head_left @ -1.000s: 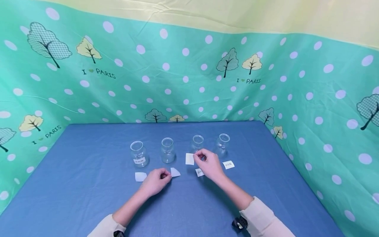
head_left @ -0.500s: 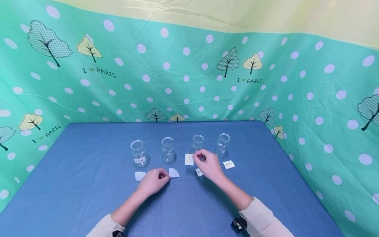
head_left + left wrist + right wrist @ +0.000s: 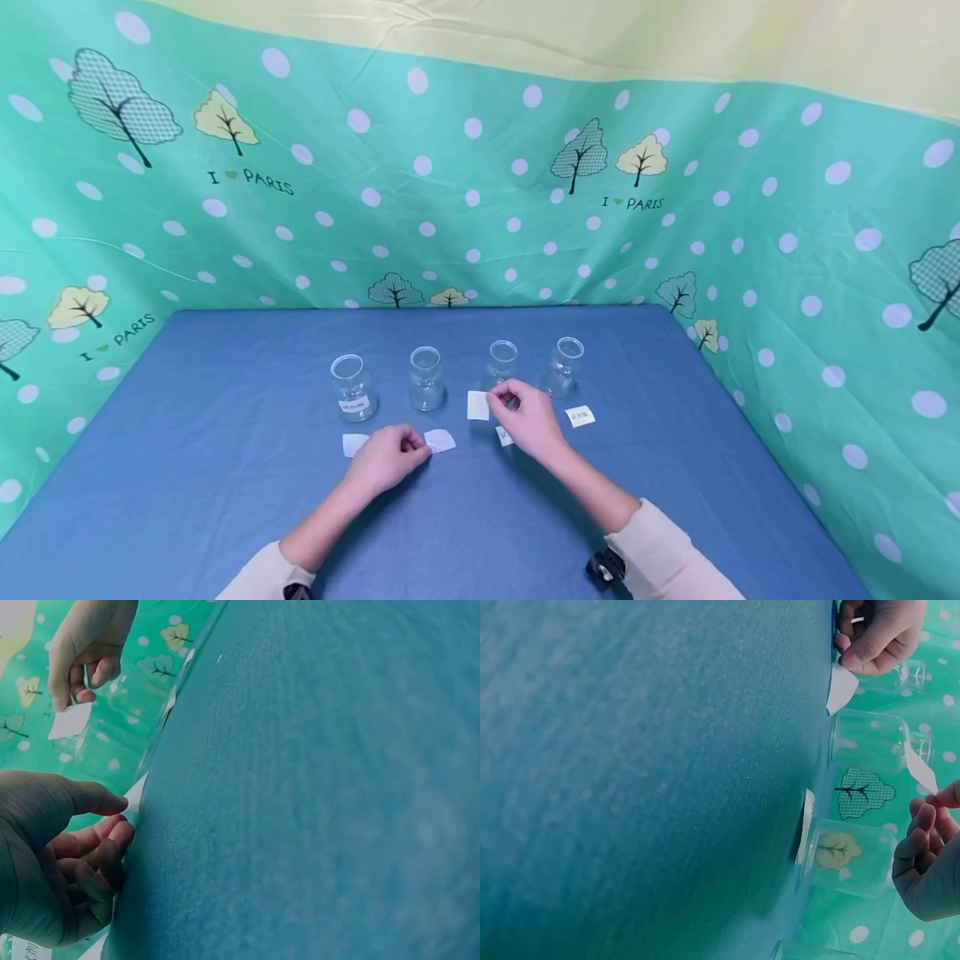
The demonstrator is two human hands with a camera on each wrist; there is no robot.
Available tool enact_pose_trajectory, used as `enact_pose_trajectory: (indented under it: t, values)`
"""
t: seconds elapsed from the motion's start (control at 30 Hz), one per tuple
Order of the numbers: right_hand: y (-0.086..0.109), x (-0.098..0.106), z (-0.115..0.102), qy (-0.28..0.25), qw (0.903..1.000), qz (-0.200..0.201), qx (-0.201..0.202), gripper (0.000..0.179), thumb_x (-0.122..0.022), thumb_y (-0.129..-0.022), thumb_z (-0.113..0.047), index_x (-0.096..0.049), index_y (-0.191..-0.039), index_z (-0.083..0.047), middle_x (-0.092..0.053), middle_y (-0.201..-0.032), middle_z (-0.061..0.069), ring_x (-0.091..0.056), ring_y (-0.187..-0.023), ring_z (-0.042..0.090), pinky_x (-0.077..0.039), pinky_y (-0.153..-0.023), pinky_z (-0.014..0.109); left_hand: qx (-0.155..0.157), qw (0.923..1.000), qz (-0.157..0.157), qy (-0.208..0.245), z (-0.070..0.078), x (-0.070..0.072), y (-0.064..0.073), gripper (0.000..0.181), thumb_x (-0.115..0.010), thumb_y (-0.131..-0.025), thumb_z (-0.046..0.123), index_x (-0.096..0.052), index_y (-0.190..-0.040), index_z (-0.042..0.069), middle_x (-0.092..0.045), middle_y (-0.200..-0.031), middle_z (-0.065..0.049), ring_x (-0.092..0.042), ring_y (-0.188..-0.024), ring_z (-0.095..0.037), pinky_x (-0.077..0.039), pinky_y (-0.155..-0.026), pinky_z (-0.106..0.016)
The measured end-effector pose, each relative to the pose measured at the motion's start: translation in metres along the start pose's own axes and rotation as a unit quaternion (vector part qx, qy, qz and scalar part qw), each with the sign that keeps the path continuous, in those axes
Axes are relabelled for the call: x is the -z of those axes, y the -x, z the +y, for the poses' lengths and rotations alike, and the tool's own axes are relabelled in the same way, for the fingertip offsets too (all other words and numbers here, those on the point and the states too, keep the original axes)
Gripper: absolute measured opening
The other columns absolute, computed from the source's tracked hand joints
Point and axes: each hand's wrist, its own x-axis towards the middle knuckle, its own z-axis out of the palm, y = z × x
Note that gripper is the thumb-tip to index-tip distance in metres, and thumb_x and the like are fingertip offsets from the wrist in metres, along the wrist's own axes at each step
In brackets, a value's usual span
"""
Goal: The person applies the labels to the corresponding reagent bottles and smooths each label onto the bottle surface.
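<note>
My left hand is low over the table with its fingers curled and its thumb and fingertips at the near corner of a white paper label. That label seems bent upward in the right wrist view. My right hand pinches another white label by its edge between thumb and fingers, held up in front of a glass jar. A third label lies partly hidden beyond my left hand, and a printed label is partly covered by my right hand.
A glass jar at the left bears a printed label. Two more plain glass jars, one left of centre and one at the right, stand in the same row. Another printed label lies at the right on the blue tablecloth.
The label at my left fingertips has shifted slightly left and changed shape, its far edge now flatter. My right hand stays nearly still, its label slightly lower and further left.
</note>
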Motion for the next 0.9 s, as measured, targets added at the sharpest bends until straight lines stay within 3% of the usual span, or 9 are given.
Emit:
enact_pose_trajectory:
  t: [0.3, 0.7, 0.9]
  values:
    - [0.001, -0.002, -0.002, -0.005, 1.0000, -0.003, 0.007, 0.007, -0.064, -0.083, -0.014, -0.069, -0.081, -0.011, -0.061, -0.069, -0.001, -0.050, -0.062, 0.008, -0.043, -0.059, 0.019, 0.006, 0.9995, 0.003, 0.030, -0.002, 0.009, -0.001, 0.006, -0.068, -0.079, 0.021, -0.065, -0.078, 0.016, -0.057, -0.063, 0.006, -0.049, -0.056, -0.007, -0.040, -0.056, -0.024]
    - [0.003, -0.007, -0.002, 0.010, 0.9999, -0.012, 0.007, 0.006, -0.064, -0.083, -0.015, -0.069, -0.081, -0.012, -0.060, -0.068, -0.003, -0.050, -0.060, 0.007, -0.042, -0.058, 0.018, -0.021, 0.9957, 0.001, 0.090, 0.003, 0.012, -0.005, 0.009, -0.070, -0.082, 0.021, -0.065, -0.084, 0.014, -0.061, -0.071, 0.004, -0.051, -0.063, -0.008, -0.042, -0.059, -0.022]
    - [0.006, -0.012, -0.005, 0.037, 0.9987, -0.016, 0.030, 0.006, -0.065, -0.083, -0.017, -0.070, -0.081, -0.015, -0.060, -0.067, -0.006, -0.049, -0.059, 0.003, -0.041, -0.057, 0.018, -0.042, 0.9910, 0.000, 0.127, 0.008, 0.012, -0.006, 0.010, -0.071, -0.081, 0.020, -0.066, -0.087, 0.013, -0.063, -0.075, 0.002, -0.051, -0.061, -0.007, -0.042, -0.057, -0.021]
